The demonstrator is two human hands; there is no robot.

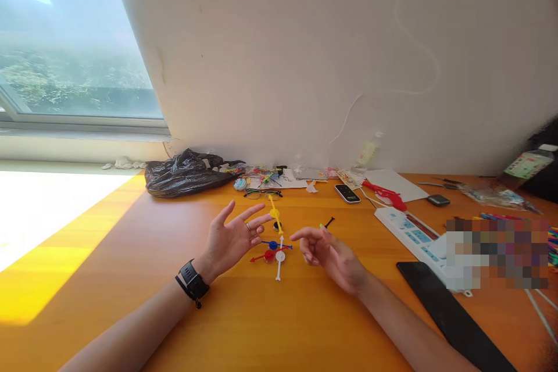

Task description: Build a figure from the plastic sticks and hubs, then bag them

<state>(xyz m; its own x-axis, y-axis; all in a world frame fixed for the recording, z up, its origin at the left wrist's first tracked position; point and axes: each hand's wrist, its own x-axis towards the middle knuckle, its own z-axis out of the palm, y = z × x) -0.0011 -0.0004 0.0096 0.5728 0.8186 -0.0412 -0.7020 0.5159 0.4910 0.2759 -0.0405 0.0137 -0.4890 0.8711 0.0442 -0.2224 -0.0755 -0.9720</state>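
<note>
My left hand (233,238) is raised above the orange desk (131,256), palm turned inward, fingers spread and holding nothing; a black watch sits on its wrist. My right hand (325,253) hovers just right of it, fingers loosely curled and apart, with nothing in it. Between the two hands lie small plastic rod-and-disc pieces: a yellow one (274,212), a blue one (273,244), a red one (268,256) and a white one (279,258). A short black and green stick (326,223) lies just beyond my right hand.
A black plastic bag (185,173), eyeglasses (263,193) and more coloured sticks lie along the wall. A phone (347,193), red tool (386,192), white power strip (412,233), bottles and a dark tablet (453,317) are on the right. Sunlight falls at left.
</note>
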